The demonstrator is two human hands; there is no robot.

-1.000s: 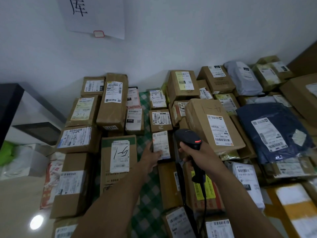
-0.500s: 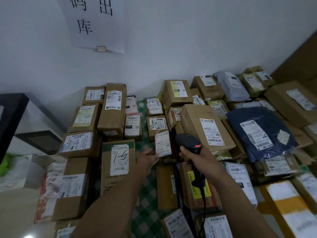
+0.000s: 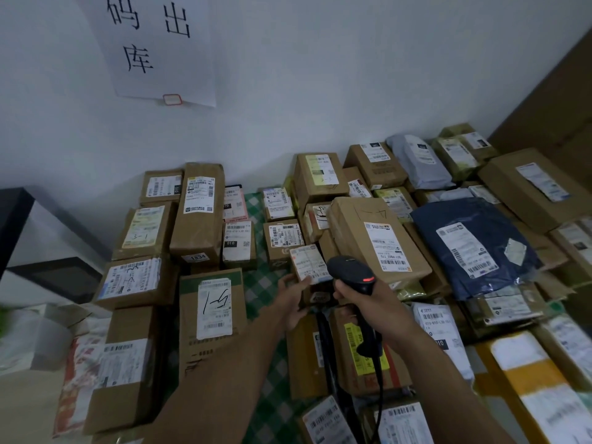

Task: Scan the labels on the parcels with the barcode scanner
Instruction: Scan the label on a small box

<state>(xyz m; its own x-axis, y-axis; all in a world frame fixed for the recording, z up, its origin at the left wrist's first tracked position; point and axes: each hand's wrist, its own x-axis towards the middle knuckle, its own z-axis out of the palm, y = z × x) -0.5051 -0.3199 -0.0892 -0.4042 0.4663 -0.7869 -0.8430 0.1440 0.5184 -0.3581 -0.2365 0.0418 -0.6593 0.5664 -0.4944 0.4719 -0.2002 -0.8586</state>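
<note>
At the far left edge I note a dark cabinet (image 3: 16, 219) and a white bag (image 3: 32, 341), with a paper sign (image 3: 160, 49) on the wall above. Brown parcels stand packed side by side across the surface. The tall box marked "1-5" (image 3: 213, 312) lies just left of my left forearm.

A strip of green checked cloth (image 3: 262, 283) shows bare between that box and the centre column; this is the only open lane, and my left arm runs along it.

The left grip (image 3: 293, 302) pinches the small parcel (image 3: 309, 262) at its lower left corner, thumb on the label's edge. The parcel is tilted up, with its label facing me.

The right grip (image 3: 374, 302) is curled round the handle of the barcode scanner (image 3: 350, 272). The scanner's head sits just beside the label's lower right corner, and a red light shows on its side. Its cable (image 3: 379, 395) hangs down over the parcels below.

Right of the scanner a large box (image 3: 381, 245) stands close. Beyond it lie a navy bag (image 3: 474, 248) and more parcels, crowded to the right edge.
</note>
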